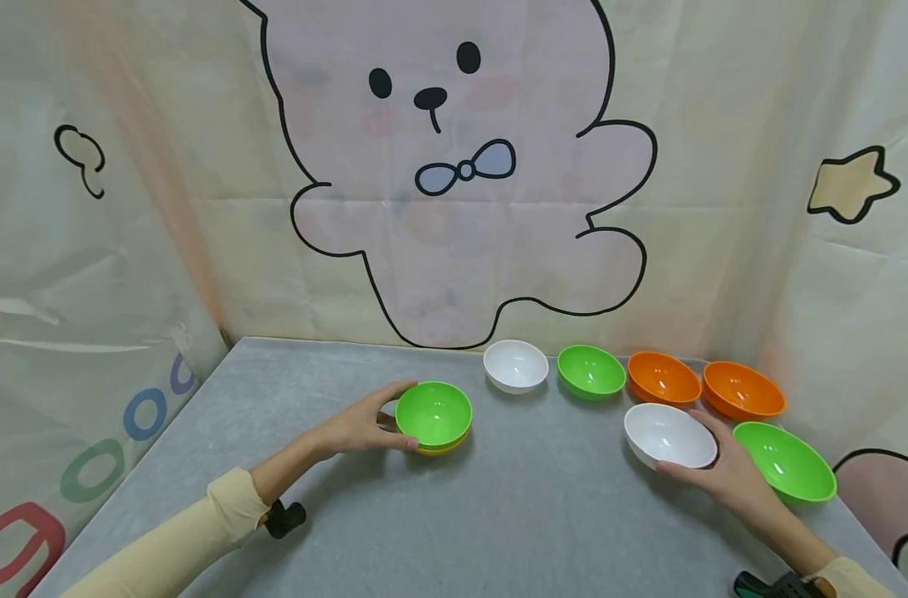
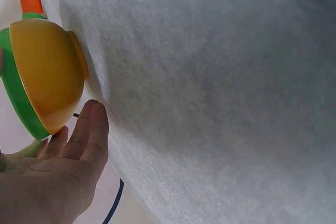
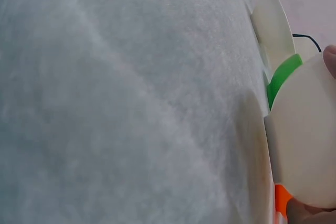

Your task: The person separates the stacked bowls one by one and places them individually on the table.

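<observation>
In the head view my left hand (image 1: 367, 422) grips a green bowl (image 1: 434, 413) by its side, thumb and fingers spread around it. That bowl sits nested in a yellow bowl (image 2: 50, 72), whose foot is close to the cloth in the left wrist view. On the right, my right hand (image 1: 726, 461) holds a white bowl (image 1: 670, 436) between thumb and fingers at its rim. The white bowl (image 3: 307, 135) fills the edge of the right wrist view, with its foot toward the cloth. Beside the right hand lies another green bowl (image 1: 786, 461).
Along the back edge of the grey cloth-covered table (image 1: 528, 515) stand a white bowl (image 1: 516, 366), a green bowl (image 1: 591, 372) and two orange bowls, the left one (image 1: 663, 379) and the right one (image 1: 743, 390). A printed curtain (image 1: 708, 166) hangs close behind and at both sides.
</observation>
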{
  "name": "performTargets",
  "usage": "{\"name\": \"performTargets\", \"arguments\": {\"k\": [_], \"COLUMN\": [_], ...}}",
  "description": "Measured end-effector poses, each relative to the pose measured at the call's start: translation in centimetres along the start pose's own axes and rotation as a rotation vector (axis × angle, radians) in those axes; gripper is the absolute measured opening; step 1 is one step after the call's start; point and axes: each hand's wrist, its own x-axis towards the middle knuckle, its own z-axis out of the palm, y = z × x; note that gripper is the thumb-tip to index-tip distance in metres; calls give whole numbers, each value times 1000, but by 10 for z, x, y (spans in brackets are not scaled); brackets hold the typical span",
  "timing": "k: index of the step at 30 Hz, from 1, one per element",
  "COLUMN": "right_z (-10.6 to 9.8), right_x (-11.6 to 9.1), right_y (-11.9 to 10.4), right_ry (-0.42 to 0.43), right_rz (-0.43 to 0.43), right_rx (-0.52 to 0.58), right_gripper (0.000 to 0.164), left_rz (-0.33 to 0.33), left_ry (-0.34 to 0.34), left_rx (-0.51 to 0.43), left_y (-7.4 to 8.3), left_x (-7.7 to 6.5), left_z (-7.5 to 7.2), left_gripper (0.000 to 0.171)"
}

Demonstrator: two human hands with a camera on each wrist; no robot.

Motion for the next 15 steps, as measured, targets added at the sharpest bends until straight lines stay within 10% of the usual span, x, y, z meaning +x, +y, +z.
{"name": "performTargets", "arguments": {"k": [15], "right_z": [3], "right_x": [-5], "right_y": [9], "right_ry": [71], "right_rz": [-3], "right_rx": [30], "right_gripper": [110], "left_rz": [2], "left_ry": [-9], "left_rx": [0], "left_y": [3], "left_x": [0], "left_z": [-1], "left_gripper": [96]}}
